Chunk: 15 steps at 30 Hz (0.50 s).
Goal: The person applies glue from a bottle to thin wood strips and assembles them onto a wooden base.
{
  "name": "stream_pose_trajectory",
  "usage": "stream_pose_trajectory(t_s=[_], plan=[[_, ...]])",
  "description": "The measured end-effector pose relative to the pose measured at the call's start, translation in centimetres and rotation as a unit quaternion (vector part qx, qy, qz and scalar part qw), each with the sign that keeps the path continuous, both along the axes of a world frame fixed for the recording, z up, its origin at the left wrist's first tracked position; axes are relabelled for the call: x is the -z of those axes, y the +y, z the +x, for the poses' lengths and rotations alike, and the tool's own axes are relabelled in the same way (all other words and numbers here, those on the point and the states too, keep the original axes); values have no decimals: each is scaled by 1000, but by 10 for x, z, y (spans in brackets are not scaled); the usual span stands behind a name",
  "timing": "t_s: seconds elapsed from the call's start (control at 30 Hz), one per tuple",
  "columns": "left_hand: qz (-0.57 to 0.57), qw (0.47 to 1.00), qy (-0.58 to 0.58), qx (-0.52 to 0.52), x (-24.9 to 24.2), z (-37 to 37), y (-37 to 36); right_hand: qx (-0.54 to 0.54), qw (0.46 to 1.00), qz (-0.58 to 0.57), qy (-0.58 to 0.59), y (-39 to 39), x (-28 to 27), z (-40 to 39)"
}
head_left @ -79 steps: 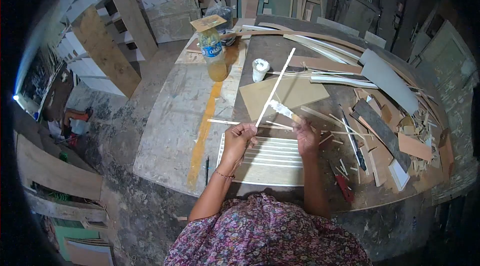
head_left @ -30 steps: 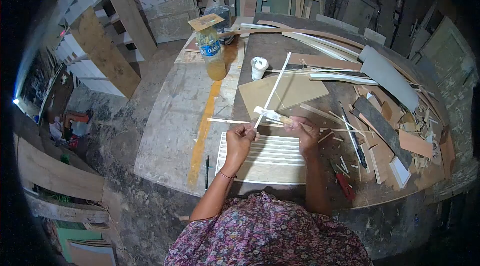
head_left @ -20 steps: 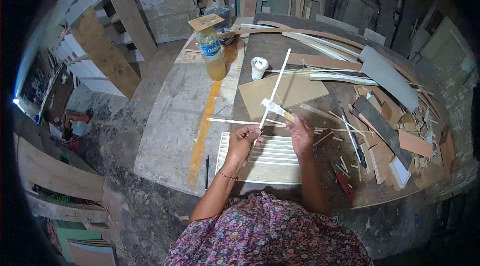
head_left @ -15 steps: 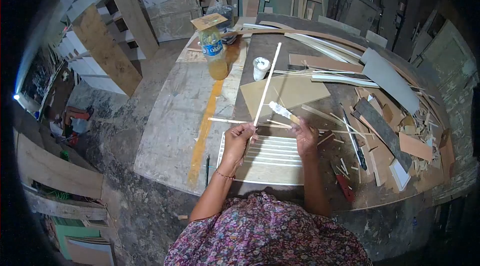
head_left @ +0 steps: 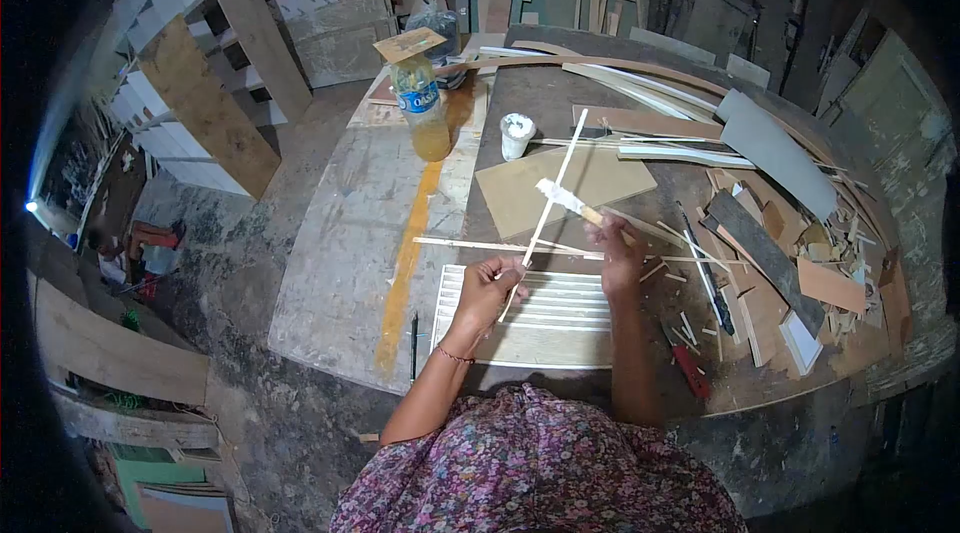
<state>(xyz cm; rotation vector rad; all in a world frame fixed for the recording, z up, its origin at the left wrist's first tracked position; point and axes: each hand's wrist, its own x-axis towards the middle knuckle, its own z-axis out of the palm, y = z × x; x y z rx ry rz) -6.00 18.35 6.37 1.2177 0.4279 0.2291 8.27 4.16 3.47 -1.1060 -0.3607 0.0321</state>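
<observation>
Shelving: the tall unit (head_left: 215,113), white and wood-faced, stands on the floor beyond the bench.
Bench: its pale left part (head_left: 330,233) bears a brown stripe (head_left: 405,278) running toward the near edge.
Bottle: upright near the far end of the stripe, with amber contents and a flat card (head_left: 411,45) over its top; the bottle (head_left: 424,113) has a blue label.
Dark slim tool: lies at the near edge (head_left: 414,343), left of the slatted panel (head_left: 550,338).
Left hand: closed in a pinch, thumb against fingers, the hand (head_left: 485,300) grips the thin strip (head_left: 570,155) near its lower end, above the panel.
Thin strip: slants up and away to the right, over the tan board (head_left: 510,203).
Cup: upright beyond that board, the white cup (head_left: 516,139) holds white matter.
Spreader: its white-coated end (head_left: 562,196) crosses the strip in view; contact is hard to tell.
Right hand: fingers curled closed (head_left: 620,251) around the spreader's tan handle.
Red-handled tool: lies (head_left: 688,370) right of the panel.
Black tool: long and slim (head_left: 717,303), lies beside scattered offcuts (head_left: 825,283).
</observation>
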Motion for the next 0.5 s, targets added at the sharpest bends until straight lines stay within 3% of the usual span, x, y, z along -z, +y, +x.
stream_pose_trajectory(t_s=[0.23,0.4,0.5], plan=[[-32,998,-53,-18,-1,4,-1,-52,998,-26,-5,-1,1,-15],[-59,995,-74,-14,2,7,3,-115,991,-5,69,-3,-5,-32],[-47,997,-45,-36,-3,7,-1,-115,992,-1,57,-6,-7,-30]])
